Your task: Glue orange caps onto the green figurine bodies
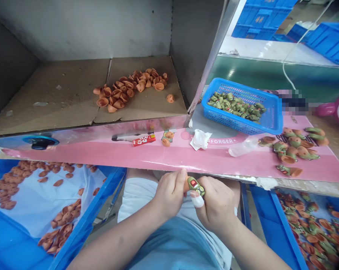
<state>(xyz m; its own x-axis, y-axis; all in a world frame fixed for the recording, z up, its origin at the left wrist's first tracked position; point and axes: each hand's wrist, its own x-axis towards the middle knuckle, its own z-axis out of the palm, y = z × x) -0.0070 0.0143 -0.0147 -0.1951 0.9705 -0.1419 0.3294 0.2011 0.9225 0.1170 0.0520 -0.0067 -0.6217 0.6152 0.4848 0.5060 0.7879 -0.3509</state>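
Left hand (169, 193) closed on orange cup (186, 184), right hand (218, 200) pinching adjoining green figure (196, 185), eyed end toward right hand, long axis slanting between both grips.

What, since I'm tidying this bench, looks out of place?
A crumpled white tissue lies loose on the pink mat, looking like litter. Also, one orange piece sits apart from the heap on the cardboard.
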